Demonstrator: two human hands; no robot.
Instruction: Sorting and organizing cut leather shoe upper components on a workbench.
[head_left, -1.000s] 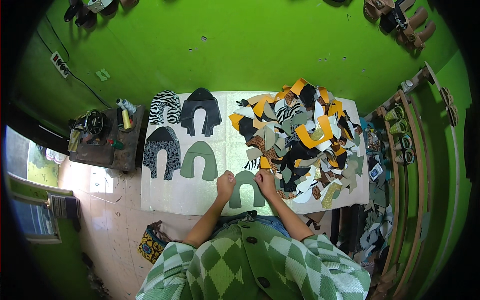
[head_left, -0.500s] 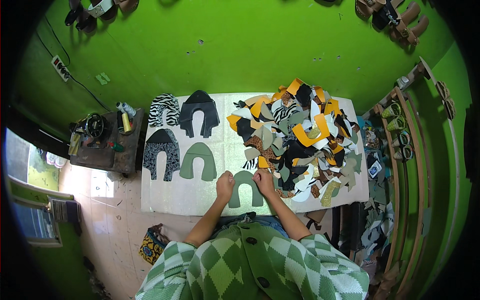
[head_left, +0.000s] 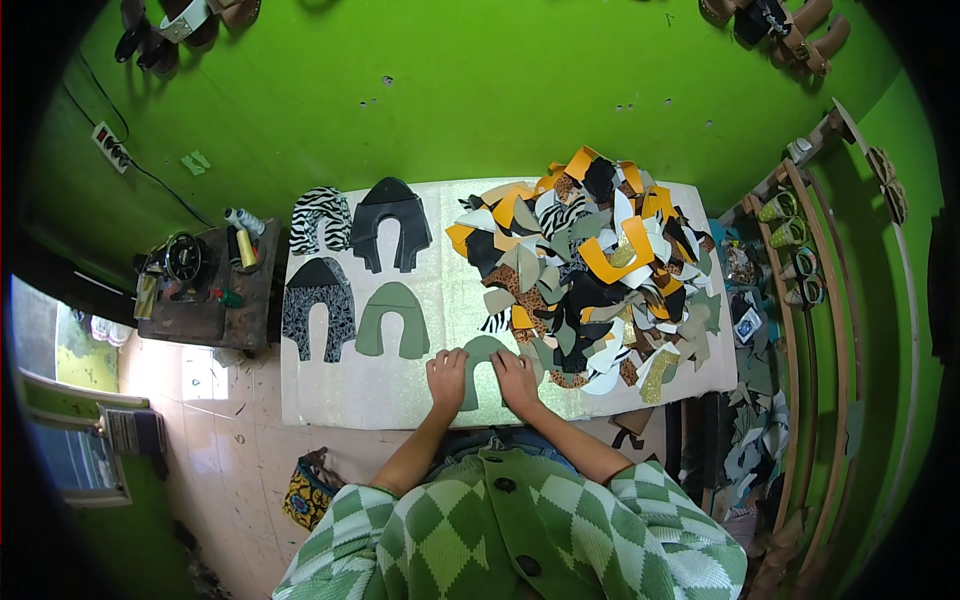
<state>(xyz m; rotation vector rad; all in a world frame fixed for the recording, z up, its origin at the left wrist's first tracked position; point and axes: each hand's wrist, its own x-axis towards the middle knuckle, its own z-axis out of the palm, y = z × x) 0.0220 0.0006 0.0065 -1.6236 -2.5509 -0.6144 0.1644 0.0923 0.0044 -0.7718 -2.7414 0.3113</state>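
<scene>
At the table's near edge lies a plain olive-green shoe upper (head_left: 487, 345), cut in a horseshoe shape with its arch pointing away from me. My left hand (head_left: 447, 380) grips its left leg, fingers bent over the material. On the other leg, my right hand (head_left: 517, 382) holds in the same way and hides most of that side. Left of my hands lie a matching green upper (head_left: 378, 310), a grey-and-black patterned upper (head_left: 300, 310), a zebra-print upper (head_left: 320, 205) and a black upper (head_left: 375, 225).
A large heap of mixed offcuts (head_left: 590, 270) covers the right half of the pale table (head_left: 340, 395). A small dark stand (head_left: 235, 325) with thread spools is at the left. Shoes sit on a wooden rack (head_left: 840, 370) at the right. A patterned bag (head_left: 308, 490) rests on the floor.
Both hands have shifted from the sides of the green upper's arch onto its legs, with the fingers now over the material. The other uppers and the heap stay put.
</scene>
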